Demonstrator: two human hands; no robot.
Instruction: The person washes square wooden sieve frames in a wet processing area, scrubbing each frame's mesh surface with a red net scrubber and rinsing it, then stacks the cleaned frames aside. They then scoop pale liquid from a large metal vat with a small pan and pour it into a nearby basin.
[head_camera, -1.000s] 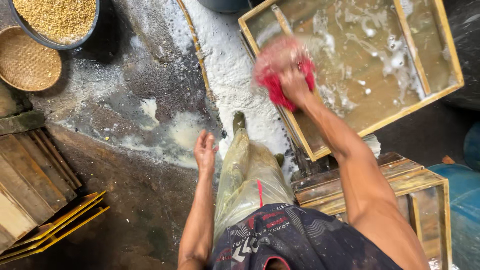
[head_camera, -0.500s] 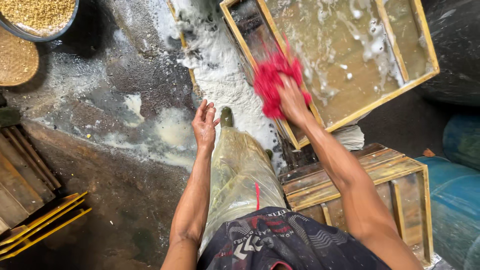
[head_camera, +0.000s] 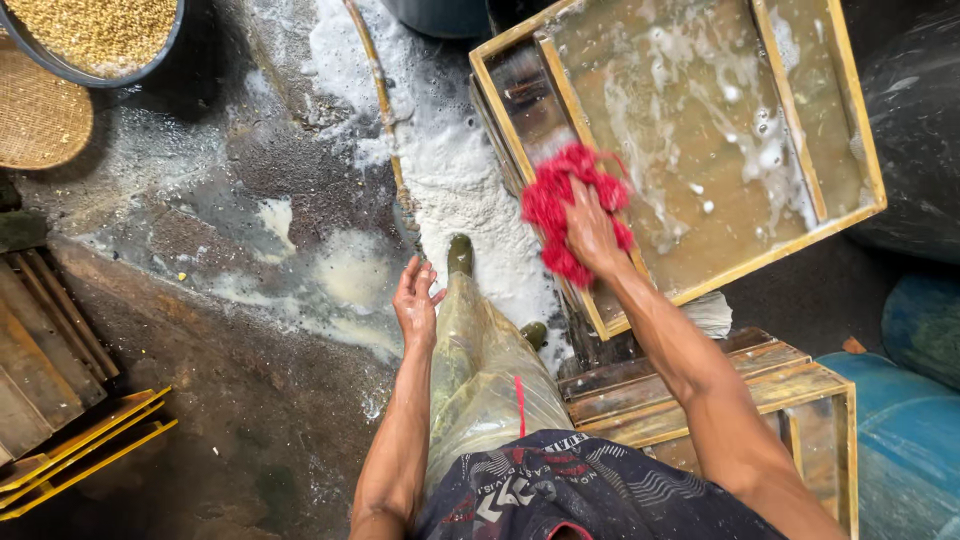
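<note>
My right hand presses a red scrubbing cloth against the near left part of a wet yellow-edged wooden tray, which is tilted and covered with soapy water. My left hand hangs free beside my leg, fingers spread, holding nothing. A clear plastic apron covers my legs, and a dark boot tip shows below it on the foamy floor.
More yellow-edged wooden frames are stacked under the tray. A bowl of yellow grain and a woven basket sit top left. Planks and yellow frames lie at left. Blue barrels stand at right. White foam covers wet concrete.
My right hand has dragged the red cloth down the tray's left side towards me. My left hand stays open by my leg.
</note>
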